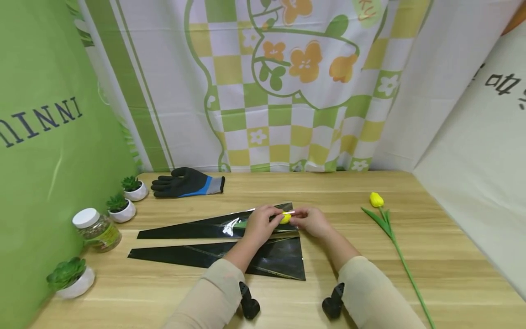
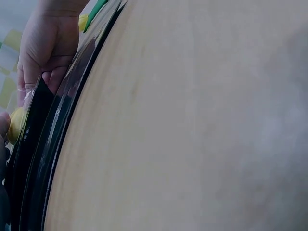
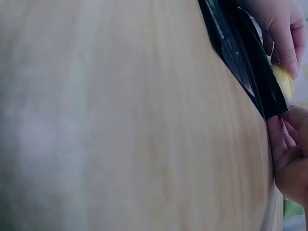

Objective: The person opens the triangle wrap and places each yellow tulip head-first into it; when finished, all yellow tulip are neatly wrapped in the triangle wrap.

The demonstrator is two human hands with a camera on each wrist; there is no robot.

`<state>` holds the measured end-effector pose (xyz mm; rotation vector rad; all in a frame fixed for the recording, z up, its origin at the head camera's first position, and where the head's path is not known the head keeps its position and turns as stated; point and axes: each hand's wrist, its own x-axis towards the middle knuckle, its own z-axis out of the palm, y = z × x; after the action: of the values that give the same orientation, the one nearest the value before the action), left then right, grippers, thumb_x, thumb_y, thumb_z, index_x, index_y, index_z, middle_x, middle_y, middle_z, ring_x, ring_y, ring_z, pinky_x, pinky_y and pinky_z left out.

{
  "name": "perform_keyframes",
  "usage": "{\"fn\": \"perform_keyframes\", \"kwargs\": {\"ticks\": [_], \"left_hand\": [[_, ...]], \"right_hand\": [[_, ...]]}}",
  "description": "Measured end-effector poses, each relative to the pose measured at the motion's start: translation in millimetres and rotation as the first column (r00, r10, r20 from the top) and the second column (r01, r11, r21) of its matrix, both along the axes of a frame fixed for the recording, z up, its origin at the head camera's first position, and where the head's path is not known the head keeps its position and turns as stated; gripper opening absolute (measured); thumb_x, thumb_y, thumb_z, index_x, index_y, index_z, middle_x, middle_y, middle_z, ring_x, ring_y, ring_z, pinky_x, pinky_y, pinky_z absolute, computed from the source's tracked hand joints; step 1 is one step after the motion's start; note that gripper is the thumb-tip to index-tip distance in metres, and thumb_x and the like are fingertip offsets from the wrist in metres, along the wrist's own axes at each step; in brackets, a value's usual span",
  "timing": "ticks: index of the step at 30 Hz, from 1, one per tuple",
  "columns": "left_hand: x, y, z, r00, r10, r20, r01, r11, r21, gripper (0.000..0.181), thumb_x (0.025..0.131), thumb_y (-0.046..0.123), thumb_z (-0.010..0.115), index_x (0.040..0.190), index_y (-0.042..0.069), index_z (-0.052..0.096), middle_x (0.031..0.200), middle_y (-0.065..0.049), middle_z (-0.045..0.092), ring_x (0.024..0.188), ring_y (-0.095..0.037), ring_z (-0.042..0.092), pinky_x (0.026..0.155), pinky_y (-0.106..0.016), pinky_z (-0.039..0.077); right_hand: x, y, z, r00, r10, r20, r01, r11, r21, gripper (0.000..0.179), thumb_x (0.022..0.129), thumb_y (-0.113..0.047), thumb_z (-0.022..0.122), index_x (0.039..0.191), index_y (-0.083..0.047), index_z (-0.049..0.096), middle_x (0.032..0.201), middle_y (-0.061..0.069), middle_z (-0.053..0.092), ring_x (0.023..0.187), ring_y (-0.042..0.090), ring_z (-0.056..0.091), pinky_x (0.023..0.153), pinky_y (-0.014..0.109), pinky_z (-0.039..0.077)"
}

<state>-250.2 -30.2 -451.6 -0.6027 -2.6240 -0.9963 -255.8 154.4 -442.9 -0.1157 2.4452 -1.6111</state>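
Two long black tapered flower sleeves lie side by side, the far sleeve [image 1: 193, 227] and the near sleeve [image 1: 283, 260]. At the wide right end of the far one is a yellow tulip head [image 1: 285, 219], with a green stem or leaf showing through the film. My left hand [image 1: 260, 225] pinches the tulip head between thumb and fingers. From the right, my right hand [image 1: 313, 222] pinches the sleeve's wide edge close to the bloom. In the right wrist view, the right thumb and fingers [image 3: 288, 139] grip the black film below the yellow petals [image 3: 284, 82].
Another yellow tulip [image 1: 376, 200] lies on the table to the right, its long stem running toward the front. A black and blue glove [image 1: 186, 183] rests at the back. Along the left edge stand small potted succulents [image 1: 122, 209] and a white-lidded jar [image 1: 97, 230].
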Motion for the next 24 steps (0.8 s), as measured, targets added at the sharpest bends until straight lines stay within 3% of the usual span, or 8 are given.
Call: {"fn": "perform_keyframes", "kwargs": {"ticks": [8,11,16,24], "left_hand": [[-3.0,-0.2,-2.1,1.0,-0.023,-0.001,0.023,0.999,-0.027,0.022,0.094,0.029,0.066,0.107,0.015,0.076,0.106,0.0,0.071,0.102,-0.021,0.065,0.088,-0.037,0.055],[-3.3,-0.5,-1.9,1.0,-0.031,0.002,0.031,0.999,-0.028,0.022,0.094,0.029,0.066,0.107,0.015,0.076,0.105,-0.001,0.071,0.101,-0.021,0.065,0.088,-0.036,0.055],[-4.2,-1.0,-0.3,0.999,-0.038,0.007,0.038,0.998,-0.043,0.021,0.094,0.028,0.065,0.107,0.015,0.076,0.105,-0.002,0.071,0.099,-0.021,0.065,0.086,-0.037,0.055],[-9.4,-0.9,-0.2,0.999,-0.051,0.015,0.052,0.997,-0.05,0.021,0.094,0.028,0.066,0.107,0.014,0.076,0.104,-0.001,0.071,0.099,-0.021,0.066,0.086,-0.037,0.055]], "right_hand": [[-0.5,-1.8,1.4,0.999,0.02,-0.038,-0.016,0.995,0.099,0.032,0.093,-0.012,0.067,0.119,0.005,0.067,0.083,0.007,0.067,0.069,0.007,0.055,0.063,0.02,0.049],[-0.2,-2.0,1.5,0.998,0.037,-0.057,-0.03,0.992,0.125,0.032,0.093,-0.013,0.067,0.12,0.004,0.067,0.089,0.009,0.069,0.073,0.007,0.057,0.064,0.02,0.048],[-0.3,-2.3,2.0,0.998,0.055,-0.042,-0.051,0.995,0.087,0.034,0.093,-0.008,0.065,0.123,0.008,0.063,0.107,0.02,0.071,0.077,0.004,0.061,0.067,0.018,0.051],[3.1,-4.6,2.4,0.999,0.026,-0.035,-0.024,0.999,0.047,0.036,0.093,-0.007,0.065,0.125,0.008,0.062,0.112,0.022,0.07,0.081,0.006,0.064,0.068,0.018,0.052]]}}
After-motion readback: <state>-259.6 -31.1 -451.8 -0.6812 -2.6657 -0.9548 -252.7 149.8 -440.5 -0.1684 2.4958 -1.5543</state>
